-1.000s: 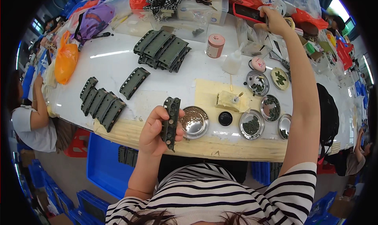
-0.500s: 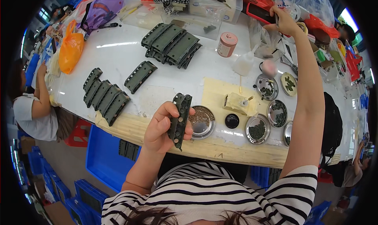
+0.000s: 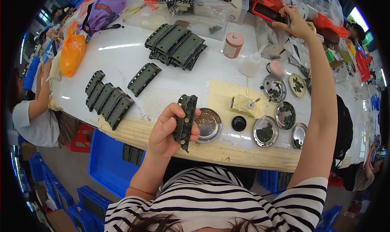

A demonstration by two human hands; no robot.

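My left hand (image 3: 163,130) is closed around a dark green moulded piece (image 3: 186,120), held upright above the table's near edge. Small round, wheel-like discs run along its side, some of them brassy. At the upper right my stretched-out right hand (image 3: 297,25) is beside a red-edged dark phone (image 3: 266,12). A thin dark thing shows between its thumb and forefinger; its kind is unclear. Similar green pieces lie in a stack (image 3: 176,45), singly (image 3: 144,78), and in a row (image 3: 109,98) at the left.
Metal dishes of small green parts (image 3: 265,131) and a dish of brownish bits (image 3: 209,125) stand near the front edge. Nearby are a dark round pot (image 3: 239,123), a yellowish block (image 3: 243,105), a white squeeze bottle (image 3: 251,65) and a pink tin (image 3: 233,45). Below is a blue bin (image 3: 107,163).
My right hand has shifted slightly away from the phone, and its thumb and forefinger look farther apart. My left hand keeps the green piece in nearly the same place.
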